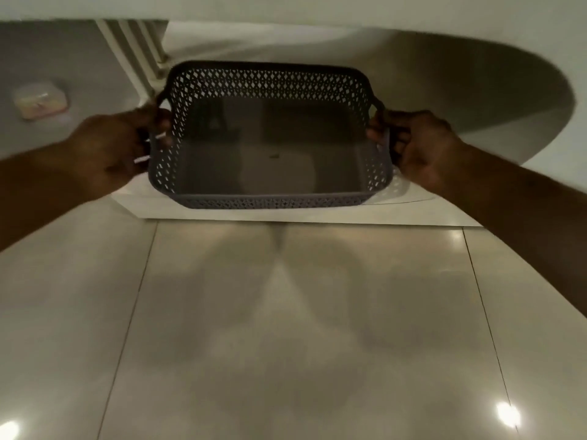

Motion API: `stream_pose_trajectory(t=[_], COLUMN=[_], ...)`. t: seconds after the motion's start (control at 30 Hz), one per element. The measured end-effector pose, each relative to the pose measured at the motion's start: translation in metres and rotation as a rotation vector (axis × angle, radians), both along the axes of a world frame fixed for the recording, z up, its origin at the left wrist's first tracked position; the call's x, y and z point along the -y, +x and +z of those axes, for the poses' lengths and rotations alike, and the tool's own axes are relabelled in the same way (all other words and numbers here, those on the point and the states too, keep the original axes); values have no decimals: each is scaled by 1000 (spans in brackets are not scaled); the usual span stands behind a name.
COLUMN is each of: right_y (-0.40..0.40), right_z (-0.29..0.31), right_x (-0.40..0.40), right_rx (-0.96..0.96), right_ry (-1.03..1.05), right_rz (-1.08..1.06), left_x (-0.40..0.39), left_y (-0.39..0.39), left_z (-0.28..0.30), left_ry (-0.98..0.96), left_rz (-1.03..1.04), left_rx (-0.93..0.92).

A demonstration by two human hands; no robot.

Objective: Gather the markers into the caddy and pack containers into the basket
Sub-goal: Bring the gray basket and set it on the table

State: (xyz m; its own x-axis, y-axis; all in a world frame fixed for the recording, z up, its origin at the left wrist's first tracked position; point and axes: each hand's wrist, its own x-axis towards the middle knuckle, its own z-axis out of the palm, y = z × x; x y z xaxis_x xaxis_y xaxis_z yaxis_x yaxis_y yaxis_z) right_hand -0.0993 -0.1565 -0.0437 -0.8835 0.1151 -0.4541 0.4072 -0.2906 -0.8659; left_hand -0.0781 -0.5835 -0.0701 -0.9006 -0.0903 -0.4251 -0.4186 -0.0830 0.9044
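A dark grey perforated plastic basket (270, 200) is held out in front of me above the floor, with nothing inside it. My left hand (111, 150) grips its left handle and my right hand (419, 147) grips its right handle. A clear lidded container (40, 101) with something pale inside lies on the floor at the far left. No markers or caddy are in view.
Glossy tiled floor (286, 328) fills the lower half of the view. A low white ledge (317, 214) runs under the basket. A white radiator (139, 49) stands at the back left against the wall. A curved white surface (476, 90) rises at the right.
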Motion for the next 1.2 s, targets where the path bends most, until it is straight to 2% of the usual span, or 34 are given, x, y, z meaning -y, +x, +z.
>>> stream_pose_trajectory(t=[0.13,0.3,0.5,0.67,0.93,1.2], right_y=[30,86,177,236,280,248], right_z=[15,32,64,110,218,357], right_x=[-8,-19,-20,-22,-44,-39], right_rx=[53,237,479,614,718,689], right_ry=[35,-60,-165,-103,-193,-175], right_rz=[93,161,63,-51,23,62], left_x=[2,0,-2,-8,-6,3], left_y=[29,84,166,236,275,224], left_z=[20,40,72,106,223,377], left_ry=[55,57,140,206,258,293], left_rz=[-25,-28,-56,-103,-81,-66], left_rx=[79,211,349,467,521,593])
